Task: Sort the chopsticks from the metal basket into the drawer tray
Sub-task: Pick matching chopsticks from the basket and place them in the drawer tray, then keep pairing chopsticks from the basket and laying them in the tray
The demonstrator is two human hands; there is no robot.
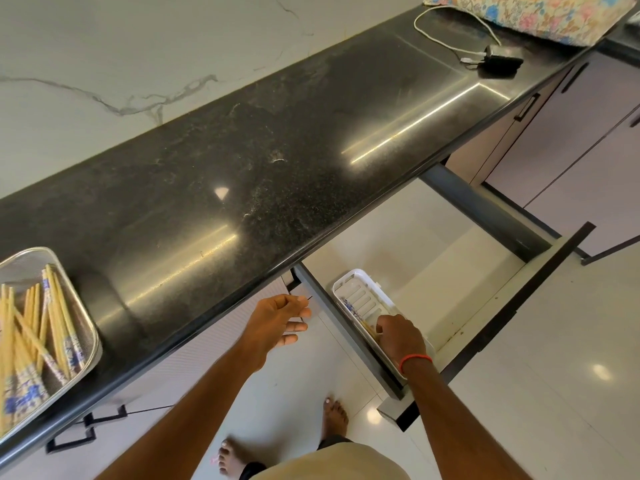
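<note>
A metal mesh basket [78, 304] sits on the black counter at the far left, holding several pale chopsticks [31, 327] with blue patterned ends. A white slotted tray [360, 289] lies in the open drawer [485, 306] under the counter's edge. My right hand [401, 336] is down in the tray, fingers curled over chopsticks [370, 329] lying there; only a short yellow stretch shows. My left hand [277, 320] hovers below the counter edge, left of the drawer, fingers loosely spread and holding nothing.
The black stone counter [277, 161] runs diagonally across the view. A white cable [450, 39], a black device [498, 64] and a floral cloth [533, 15] lie at its far right. The drawer front [502, 327] juts into the floor space. My bare feet [332, 420] stand below.
</note>
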